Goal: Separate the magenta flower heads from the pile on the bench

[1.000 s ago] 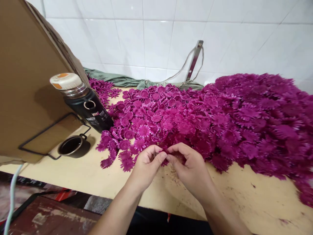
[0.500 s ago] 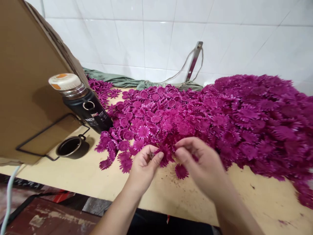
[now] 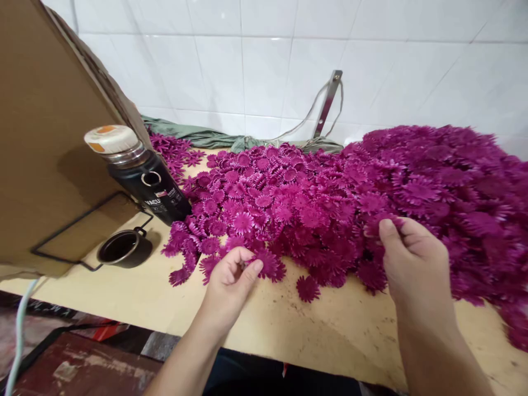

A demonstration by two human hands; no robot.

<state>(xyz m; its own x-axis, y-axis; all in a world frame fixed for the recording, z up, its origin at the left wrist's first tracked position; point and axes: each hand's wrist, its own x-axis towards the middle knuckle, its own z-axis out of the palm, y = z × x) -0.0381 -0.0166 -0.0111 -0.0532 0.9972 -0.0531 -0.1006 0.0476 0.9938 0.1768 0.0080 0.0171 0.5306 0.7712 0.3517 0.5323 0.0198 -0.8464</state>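
A large heap of magenta artificial flower heads [image 3: 289, 203] covers the pale wooden table [image 3: 264, 324]. At the heap's front edge, my left hand [image 3: 233, 280] pinches a magenta flower head [image 3: 268, 264] between thumb and fingers. Further right, over the heap, my right hand [image 3: 414, 258] is closed on another magenta flower piece [image 3: 377, 224], partly hidden by the fingers. Between the hands a single flower head [image 3: 307, 288] lies on the wood in front of the pile.
At left stand a black vacuum flask [image 3: 148, 181] with a white lid and a dark cup [image 3: 124, 248], beside a cardboard sheet [image 3: 49, 137]. A metal bracket [image 3: 328, 104] with cord leans by the tiled wall, and green cloth [image 3: 193, 132] runs along the back.
My right hand has moved right, away from my left hand, and now has a flower piece over the heap. My left hand has shifted slightly left, still holding its flower head.
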